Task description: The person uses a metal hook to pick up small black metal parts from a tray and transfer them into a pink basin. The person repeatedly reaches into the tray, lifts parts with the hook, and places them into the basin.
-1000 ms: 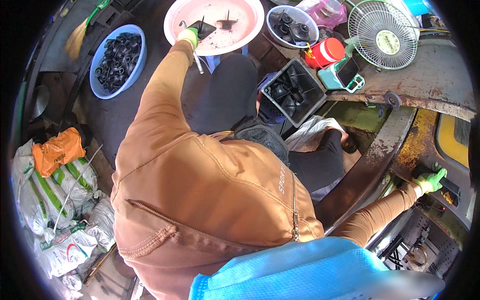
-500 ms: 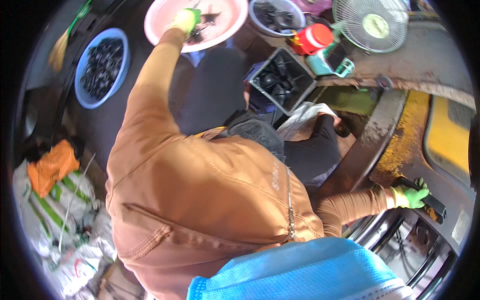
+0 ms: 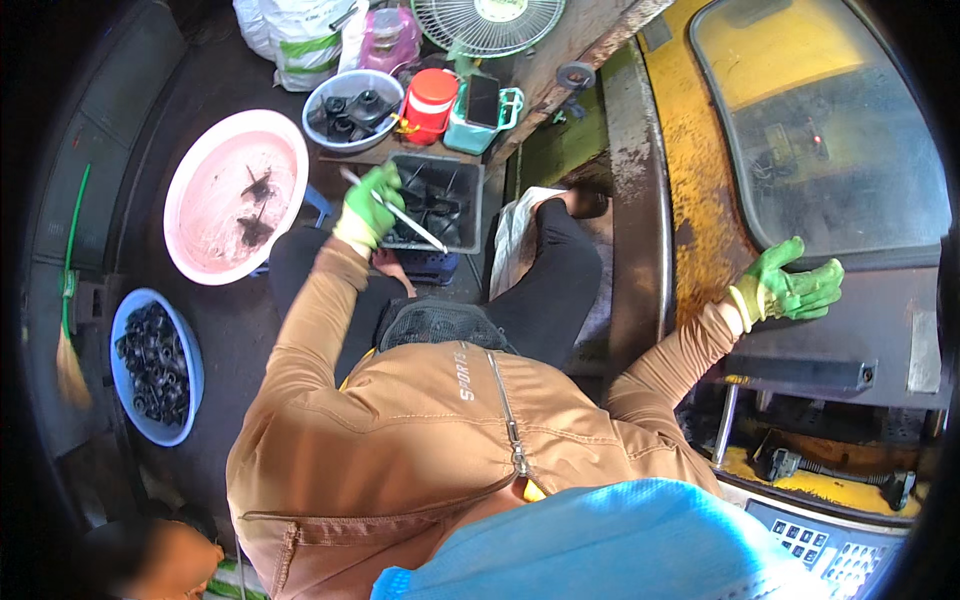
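Observation:
In the head view my left hand [image 3: 370, 208], in a green and cream glove, is closed round a thin pale rod [image 3: 422, 231]. The rod slants over a dark square crate [image 3: 468, 190] with black moulded parts [image 3: 432, 205] in it. My right hand [image 3: 790, 284], gloved alike, has its fingers spread beside the lower edge of the window in a worn yellow machine door [image 3: 690, 150]. A dark bar handle [image 3: 795, 375] sits below that hand, apart from it. Nothing shows in the right hand.
A pink basin [image 3: 190, 190] holds two dark pieces at the left. Blue basins [image 3: 194, 350] of black parts, a red jug [image 3: 431, 103], a teal box with a phone [image 3: 483, 102] and a fan [image 3: 488, 22] stand around. A keypad panel [image 3: 810, 540] lies at lower right.
My right hand has let go of the bar handle and opened above it. My left hand has left the pink basin and now holds the rod over the crate. The view has turned.

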Available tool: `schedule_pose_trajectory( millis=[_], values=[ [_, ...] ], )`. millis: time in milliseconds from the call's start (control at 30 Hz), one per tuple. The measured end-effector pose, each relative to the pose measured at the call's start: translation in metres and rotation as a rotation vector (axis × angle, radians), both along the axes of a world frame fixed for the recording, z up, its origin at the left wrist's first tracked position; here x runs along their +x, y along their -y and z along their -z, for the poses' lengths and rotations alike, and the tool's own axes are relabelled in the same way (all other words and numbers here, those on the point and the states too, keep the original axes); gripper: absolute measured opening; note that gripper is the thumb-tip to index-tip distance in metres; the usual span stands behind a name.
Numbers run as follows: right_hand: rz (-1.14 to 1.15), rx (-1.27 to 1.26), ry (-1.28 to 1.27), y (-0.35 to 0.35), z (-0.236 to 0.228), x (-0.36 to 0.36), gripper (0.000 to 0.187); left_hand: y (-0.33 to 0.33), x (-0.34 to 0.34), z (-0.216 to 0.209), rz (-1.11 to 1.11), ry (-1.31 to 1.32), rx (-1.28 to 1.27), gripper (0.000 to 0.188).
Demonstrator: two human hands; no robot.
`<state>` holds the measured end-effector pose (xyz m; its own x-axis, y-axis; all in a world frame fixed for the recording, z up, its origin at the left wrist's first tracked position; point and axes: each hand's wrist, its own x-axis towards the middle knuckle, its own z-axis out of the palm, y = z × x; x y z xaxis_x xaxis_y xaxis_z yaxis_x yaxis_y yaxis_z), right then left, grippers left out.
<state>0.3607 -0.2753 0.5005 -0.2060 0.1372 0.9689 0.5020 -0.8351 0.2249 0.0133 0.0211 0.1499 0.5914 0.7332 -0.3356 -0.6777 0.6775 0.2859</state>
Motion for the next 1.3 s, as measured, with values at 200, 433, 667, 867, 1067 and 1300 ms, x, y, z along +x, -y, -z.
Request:
schedule_pose_trajectory(
  millis=[200, 433, 667, 867, 1067, 1300],
  values=[
    [0.387, -0.032, 0.096, 0.060, 0.011, -0.016, 0.052, 0.083, 0.017, 0.088, 0.252, -0.347, -0.261, 0.012],
    [0.394, -0.098, 0.059, 0.098, 0.011, -0.033, 0.052, 0.080, 0.003, 0.114, 0.414, -0.376, -0.160, 0.008],
    [0.332, -0.139, -0.121, 0.118, 0.016, -0.048, 0.055, 0.095, 0.001, 0.104, 0.468, -0.660, -0.016, 0.014],
    [0.293, -0.125, -0.068, 0.118, 0.017, -0.043, 0.052, 0.093, -0.010, 0.096, 0.669, -0.750, 0.016, 0.035],
    [0.261, -0.128, -0.038, 0.120, 0.016, -0.039, 0.050, 0.095, -0.014, 0.088, 0.639, -0.793, -0.041, 0.027],
    [0.184, -0.169, 0.000, 0.119, 0.009, -0.041, 0.045, 0.084, -0.019, 0.124, 0.606, -0.674, -0.152, 0.014]
  ],
)
